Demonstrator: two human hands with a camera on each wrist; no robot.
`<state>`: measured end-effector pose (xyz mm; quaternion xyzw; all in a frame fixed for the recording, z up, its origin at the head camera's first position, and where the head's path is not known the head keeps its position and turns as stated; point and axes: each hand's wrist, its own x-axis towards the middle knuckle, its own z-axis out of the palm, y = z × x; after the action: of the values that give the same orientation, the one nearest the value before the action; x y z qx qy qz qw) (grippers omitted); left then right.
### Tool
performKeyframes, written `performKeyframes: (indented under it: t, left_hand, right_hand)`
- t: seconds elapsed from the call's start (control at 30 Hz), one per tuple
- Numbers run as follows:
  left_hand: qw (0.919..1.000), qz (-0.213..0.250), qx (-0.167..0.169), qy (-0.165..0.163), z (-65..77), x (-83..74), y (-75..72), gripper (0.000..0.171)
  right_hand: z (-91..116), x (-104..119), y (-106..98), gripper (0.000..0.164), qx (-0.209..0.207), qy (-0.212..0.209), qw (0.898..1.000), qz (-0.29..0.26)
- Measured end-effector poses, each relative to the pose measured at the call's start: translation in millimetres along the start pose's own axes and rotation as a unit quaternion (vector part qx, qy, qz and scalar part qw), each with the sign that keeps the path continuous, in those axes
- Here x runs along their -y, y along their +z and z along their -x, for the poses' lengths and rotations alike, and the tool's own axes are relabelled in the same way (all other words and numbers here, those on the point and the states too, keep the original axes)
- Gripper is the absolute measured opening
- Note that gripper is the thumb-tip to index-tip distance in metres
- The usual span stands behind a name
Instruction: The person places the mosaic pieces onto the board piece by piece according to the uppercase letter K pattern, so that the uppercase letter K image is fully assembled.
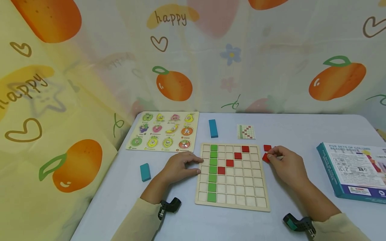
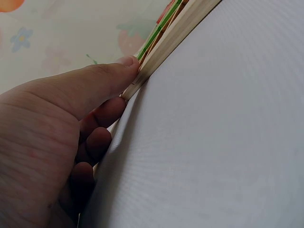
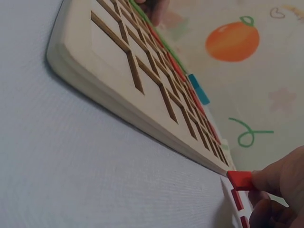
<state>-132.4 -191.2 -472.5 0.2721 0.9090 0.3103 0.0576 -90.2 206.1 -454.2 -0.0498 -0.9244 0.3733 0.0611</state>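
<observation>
A square wooden grid board [image 1: 232, 207] lies on the table, with a column of green tiles [image 1: 212, 170] near its left side and several red tiles [image 1: 230, 163] set in a diagonal. My left hand [image 1: 180, 167] rests at the board's left edge; its thumb and forefinger touch the rim. Beyond the board's right edge, my right hand [image 1: 287, 165] pinches a red tile [image 3: 240, 180] between thumb and fingers. More red tiles [image 1: 267, 147] lie beside and partly behind that hand, and the right wrist view shows them below the held one.
Behind the board lie a small pattern card [image 1: 246, 132] and a blue block [image 1: 213, 128]. A second blue block [image 1: 145, 172] is left of my left hand. A fruit picture board [image 1: 163, 131] sits at the back left, a printed box [image 1: 356, 170] at the right.
</observation>
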Motion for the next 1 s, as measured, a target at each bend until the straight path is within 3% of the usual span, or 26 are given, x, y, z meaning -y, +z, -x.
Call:
performKeyframes:
  t: [0.3,1.0]
  left_hand:
    - [1.0000,0.000,-0.004,0.000,-0.2,-2.2,-0.7,0.037]
    - [1.0000,0.005,-0.003,0.006,-0.3,0.7,0.1,0.036]
  right_hand:
    - [2.1,7.4,-1.0,0.015,0.019,0.002,0.999,-0.031]
    - [16.5,38.1,26.3,0.007,0.149,-0.043,0.986,-0.066]
